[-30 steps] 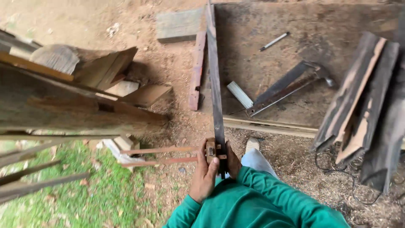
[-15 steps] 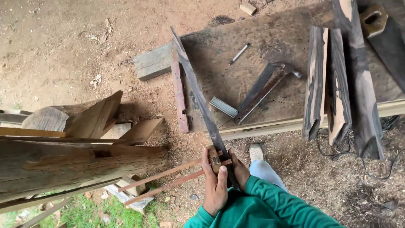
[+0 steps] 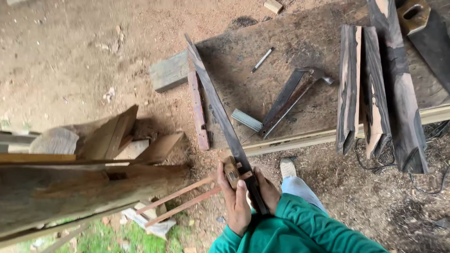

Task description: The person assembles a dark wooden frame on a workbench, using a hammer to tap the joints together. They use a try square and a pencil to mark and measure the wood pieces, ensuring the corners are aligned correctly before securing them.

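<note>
A long, thin, dark wooden strip [image 3: 215,103] runs from my hands up and away over the dirt ground. My right hand [image 3: 268,189] is closed round its near end. My left hand [image 3: 236,206] grips a small wooden block [image 3: 230,171] pressed against the strip's left side, thumb on top. Two thin reddish rods [image 3: 178,199] stick out of the block toward the lower left. Green sleeves cover both my arms.
A flat dark board [image 3: 281,42] on the ground carries a hammer [image 3: 300,89], a small metal pin [image 3: 261,60], a grey offcut [image 3: 247,120], dark planks [image 3: 349,89] and a handsaw [image 3: 424,28]. A rough log [image 3: 70,192] and wood scraps lie left. My shoe [image 3: 287,167] stands near cables [image 3: 375,164].
My view has swung, so the strip now points up-left instead of straight ahead. Both hands keep the same hold on the strip and the block.
</note>
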